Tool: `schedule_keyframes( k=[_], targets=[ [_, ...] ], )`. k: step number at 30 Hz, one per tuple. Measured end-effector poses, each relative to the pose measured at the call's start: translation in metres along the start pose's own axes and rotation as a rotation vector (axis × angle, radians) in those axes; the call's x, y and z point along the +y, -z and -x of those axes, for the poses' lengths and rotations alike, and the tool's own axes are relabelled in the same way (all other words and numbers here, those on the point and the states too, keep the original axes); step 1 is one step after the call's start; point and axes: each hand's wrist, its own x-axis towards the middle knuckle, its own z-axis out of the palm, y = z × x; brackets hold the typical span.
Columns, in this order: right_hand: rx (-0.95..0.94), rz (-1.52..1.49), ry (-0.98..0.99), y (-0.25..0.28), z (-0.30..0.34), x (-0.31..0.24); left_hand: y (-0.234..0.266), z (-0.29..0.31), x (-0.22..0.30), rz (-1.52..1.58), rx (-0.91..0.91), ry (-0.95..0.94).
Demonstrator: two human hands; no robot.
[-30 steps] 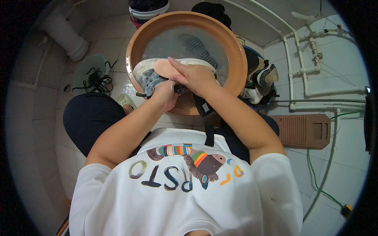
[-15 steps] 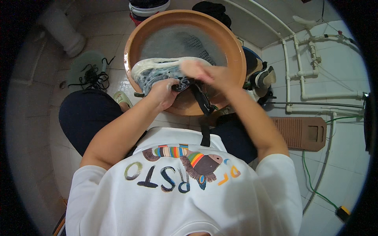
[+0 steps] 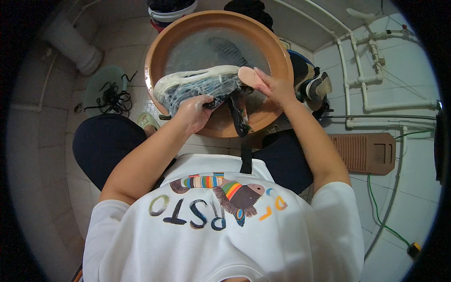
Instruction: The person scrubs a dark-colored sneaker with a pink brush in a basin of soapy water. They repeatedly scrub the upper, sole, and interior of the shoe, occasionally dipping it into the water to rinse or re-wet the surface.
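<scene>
A sneaker (image 3: 197,80) with a pale sole and a dark upper is coated in foam and lies on its side over the near part of a large orange-brown basin (image 3: 151,61). My left hand (image 3: 193,112) grips its near edge, fingers partly hidden by the shoe. Closed in my right hand (image 3: 278,90) is a brush (image 3: 250,76) with a smooth pink back, at the shoe's right end; its bristles are hidden. Dark straps or a tongue hang from the shoe's opening. In the cloudy water beyond lies a dark textured thing (image 3: 229,50), partly submerged.
A pale green basin (image 3: 94,87) with black shoelaces (image 3: 112,99) stands on the left. Shoes (image 3: 315,88) sit right of the big basin. Lower right are a brown washboard (image 3: 359,152) and a green cord (image 3: 376,216). White pipes (image 3: 345,70) run along the right wall.
My right hand, blurred over the shoe before, has moved right to the shoe's end, and the pink brush now shows plainly. My left hand still holds the shoe in nearly the same place.
</scene>
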Motion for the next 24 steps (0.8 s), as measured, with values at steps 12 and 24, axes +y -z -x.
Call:
schedule_keyframes(
  k=[12,24],
  targets=[
    [-0.108,0.217,-0.038,0.002,-0.028,-0.026,0.014,-0.007,-0.015,-0.007,0.032,0.041],
    [-0.418,0.44,0.059,0.011,-0.084,-0.089,0.015,-0.006,-0.026,0.023,0.079,0.082]
  ],
)
